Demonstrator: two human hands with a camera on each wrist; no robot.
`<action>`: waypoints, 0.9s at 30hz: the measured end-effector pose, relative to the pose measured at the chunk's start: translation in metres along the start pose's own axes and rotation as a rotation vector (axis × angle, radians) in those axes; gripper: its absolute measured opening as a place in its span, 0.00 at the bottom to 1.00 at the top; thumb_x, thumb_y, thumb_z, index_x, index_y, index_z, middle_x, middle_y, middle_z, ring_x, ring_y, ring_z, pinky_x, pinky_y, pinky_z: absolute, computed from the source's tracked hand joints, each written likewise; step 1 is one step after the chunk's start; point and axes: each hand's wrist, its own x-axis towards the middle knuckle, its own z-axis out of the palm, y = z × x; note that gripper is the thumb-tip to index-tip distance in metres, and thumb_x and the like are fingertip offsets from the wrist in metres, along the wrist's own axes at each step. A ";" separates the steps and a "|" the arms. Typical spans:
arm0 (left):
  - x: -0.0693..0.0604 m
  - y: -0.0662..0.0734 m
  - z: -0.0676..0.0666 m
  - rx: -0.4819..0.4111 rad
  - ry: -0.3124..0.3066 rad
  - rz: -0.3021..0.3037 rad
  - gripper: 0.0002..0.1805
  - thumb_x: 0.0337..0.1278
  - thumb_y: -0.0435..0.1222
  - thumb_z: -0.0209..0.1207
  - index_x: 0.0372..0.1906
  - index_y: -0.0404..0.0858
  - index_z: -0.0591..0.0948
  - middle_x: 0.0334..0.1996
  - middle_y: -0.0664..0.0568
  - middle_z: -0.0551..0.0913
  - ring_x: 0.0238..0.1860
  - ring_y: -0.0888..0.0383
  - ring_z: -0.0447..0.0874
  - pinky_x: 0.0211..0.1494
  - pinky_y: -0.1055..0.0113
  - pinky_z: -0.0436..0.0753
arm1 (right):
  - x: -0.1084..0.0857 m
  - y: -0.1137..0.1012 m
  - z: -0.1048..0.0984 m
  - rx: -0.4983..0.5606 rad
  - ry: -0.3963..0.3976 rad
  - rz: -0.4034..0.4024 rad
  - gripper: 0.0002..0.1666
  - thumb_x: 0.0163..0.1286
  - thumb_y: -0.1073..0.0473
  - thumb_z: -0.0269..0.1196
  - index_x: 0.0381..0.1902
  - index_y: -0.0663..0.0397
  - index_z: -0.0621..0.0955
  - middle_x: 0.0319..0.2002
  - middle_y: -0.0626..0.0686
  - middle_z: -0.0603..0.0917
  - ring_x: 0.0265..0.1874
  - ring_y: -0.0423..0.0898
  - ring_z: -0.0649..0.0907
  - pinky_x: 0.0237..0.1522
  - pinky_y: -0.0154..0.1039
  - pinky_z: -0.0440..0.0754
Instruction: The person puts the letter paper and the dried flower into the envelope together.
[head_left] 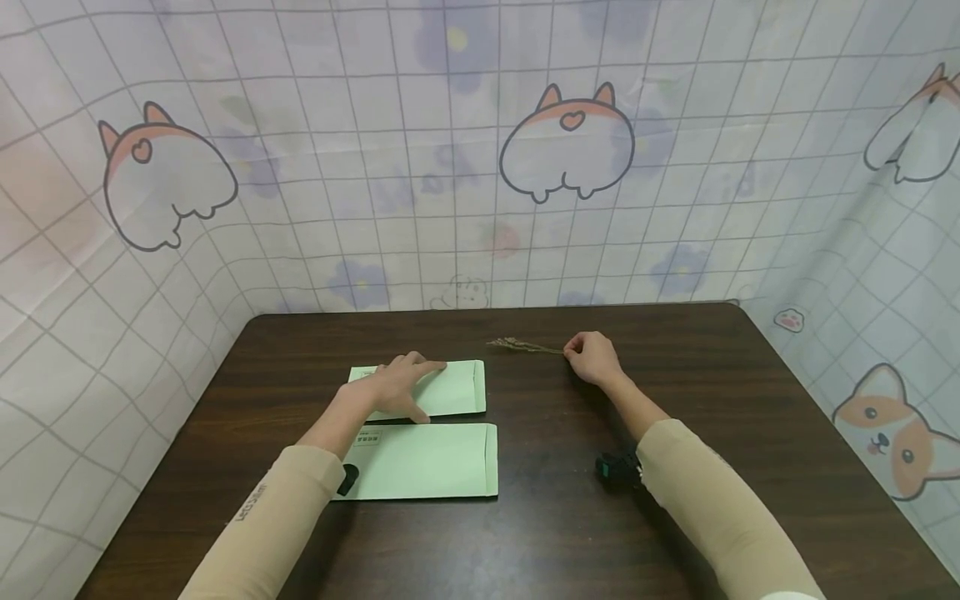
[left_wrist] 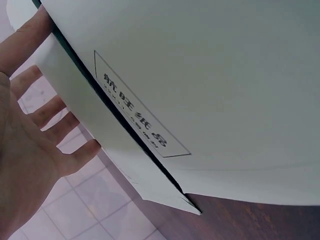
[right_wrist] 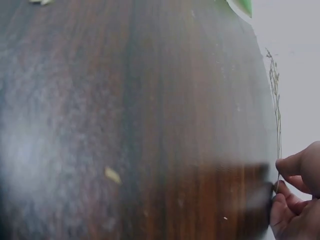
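Observation:
Two pale green paper envelopes lie one behind the other on the dark wooden table. My left hand (head_left: 393, 387) rests with spread fingers over the left part of the far envelope (head_left: 459, 392). Just in front of it is the near envelope (head_left: 427, 463), whose printed box (left_wrist: 135, 112) shows large in the left wrist view. Between thumb and fingertips, my right hand (head_left: 594, 358) pinches the thin end of a dried grass sprig (head_left: 525, 345). The sprig's feathery head points left, toward the far envelope. In the right wrist view, the sprig (right_wrist: 278, 110) stretches away from the fingertips.
Behind the table (head_left: 555, 533) and at its sides hangs a white gridded cloth (head_left: 420, 167) with cartoon corgis. A black device (head_left: 618, 468) sits at the right wrist. Small pale bits, one a yellowish fleck (right_wrist: 112, 175), lie on the tabletop.

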 end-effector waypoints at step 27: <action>-0.001 0.001 -0.001 0.005 -0.011 0.001 0.53 0.54 0.46 0.77 0.81 0.48 0.61 0.73 0.40 0.60 0.74 0.38 0.58 0.70 0.29 0.56 | -0.028 0.000 -0.006 0.027 -0.134 -0.160 0.06 0.78 0.64 0.59 0.42 0.61 0.82 0.32 0.52 0.81 0.29 0.47 0.76 0.37 0.46 0.75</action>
